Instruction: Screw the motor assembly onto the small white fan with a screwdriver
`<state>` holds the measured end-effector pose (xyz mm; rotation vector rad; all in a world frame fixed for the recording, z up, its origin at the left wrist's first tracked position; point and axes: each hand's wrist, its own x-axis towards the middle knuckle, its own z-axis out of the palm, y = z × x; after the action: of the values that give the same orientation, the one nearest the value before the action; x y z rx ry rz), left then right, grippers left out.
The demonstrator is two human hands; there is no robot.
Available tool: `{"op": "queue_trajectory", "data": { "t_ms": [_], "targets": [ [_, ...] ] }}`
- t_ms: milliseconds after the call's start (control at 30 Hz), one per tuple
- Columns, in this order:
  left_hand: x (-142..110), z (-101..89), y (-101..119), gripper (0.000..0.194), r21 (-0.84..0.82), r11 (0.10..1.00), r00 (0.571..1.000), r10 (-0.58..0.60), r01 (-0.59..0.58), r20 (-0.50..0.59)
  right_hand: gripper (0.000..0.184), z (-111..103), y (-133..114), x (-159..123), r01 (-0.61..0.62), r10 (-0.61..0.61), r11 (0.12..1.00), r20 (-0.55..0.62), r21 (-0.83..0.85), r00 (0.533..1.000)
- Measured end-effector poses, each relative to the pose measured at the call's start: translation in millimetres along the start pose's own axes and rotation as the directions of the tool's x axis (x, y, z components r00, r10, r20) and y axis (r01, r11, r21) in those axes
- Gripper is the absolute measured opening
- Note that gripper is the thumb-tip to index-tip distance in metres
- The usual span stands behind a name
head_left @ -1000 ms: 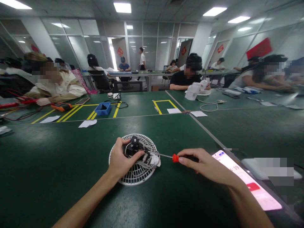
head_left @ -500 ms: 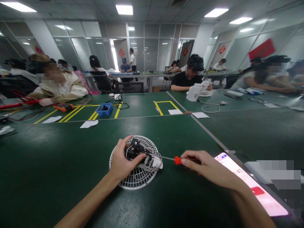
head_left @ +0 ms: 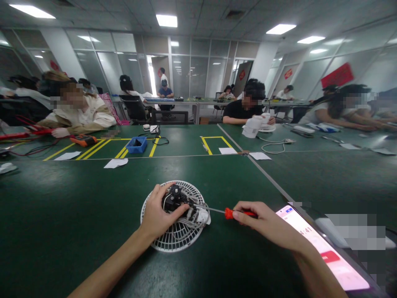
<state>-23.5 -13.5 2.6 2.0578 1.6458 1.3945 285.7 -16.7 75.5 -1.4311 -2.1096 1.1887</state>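
Observation:
A round white fan grille [head_left: 173, 244] lies on the green table, with a black motor assembly [head_left: 175, 194] on top of it. My left hand [head_left: 159, 212] is closed around the motor, thumb at its near side and fingers over its far side. In my right hand [head_left: 256, 219] is a screwdriver [head_left: 229, 213] with a red handle, held nearly level. Its shaft points left, and the tip is at the motor's right side; its exact contact point is too small to see. A white cord [head_left: 189, 227] and a small white part [head_left: 203, 216] lie beside the motor on the grille.
A lit phone [head_left: 322, 248] lies right of my right forearm. Farther off are a blue bin [head_left: 136, 145], an orange meter [head_left: 83, 140], paper slips [head_left: 115, 163] and yellow tape marks. Across the table a person in black [head_left: 238, 107] handles white fan parts [head_left: 252, 125].
The camera view has shifted slightly. My left hand stays on the motor, and the screwdriver still reaches its right side. My right hand's fingers have shifted a little on the handle.

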Motion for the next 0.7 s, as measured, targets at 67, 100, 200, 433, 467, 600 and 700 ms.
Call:
{"op": "queue_trajectory", "data": {
  "t_ms": [67,100,200,433,467,600,700],
  "targets": [
    [-0.4,0.8,0.3,0.062,-0.002,1.0,1.0,0.005,-0.005,-0.008,0.047,1.5,0.2,1.1,-0.01,0.009,1.0,0.031,0.02,0.999],
    [-0.6,1.1,0.4,0.062,-0.001,1.0,1.0,0.006,-0.006,-0.009,0.047,2.1,-0.2,1.1,-0.027,0.025,0.999,0.05,0.04,0.998],
    [-1.0,1.7,0.2,0.062,0.003,1.0,1.0,0.007,-0.007,-0.007,0.035,2.5,-2.5,-0.6,-0.019,0.018,0.999,0.024,0.029,1.0],
    [0.1,2.7,-0.1,0.061,-0.003,0.999,0.999,0.049,-0.049,0.012,0.038,1.4,-0.4,1.0,-0.106,0.106,0.991,-0.005,0.078,0.994],
    [0.1,2.7,0.0,0.061,-0.002,0.999,0.999,0.049,-0.049,0.013,0.038,1.3,0.3,1.9,-0.103,0.104,0.992,-0.008,0.074,0.995],
    [-0.1,2.1,0.0,0.06,0.01,0.998,0.998,0.06,-0.06,0.01,0.032,-0.5,1.3,4.6,-0.031,0.031,1.0,-0.064,0.002,0.997],
    [-0.2,2.3,-0.9,0.059,0.01,0.998,0.998,0.064,-0.064,0.014,0.038,-1.0,2.9,6.4,-0.022,0.023,1.0,-0.047,0.003,0.999]
  ]
}}
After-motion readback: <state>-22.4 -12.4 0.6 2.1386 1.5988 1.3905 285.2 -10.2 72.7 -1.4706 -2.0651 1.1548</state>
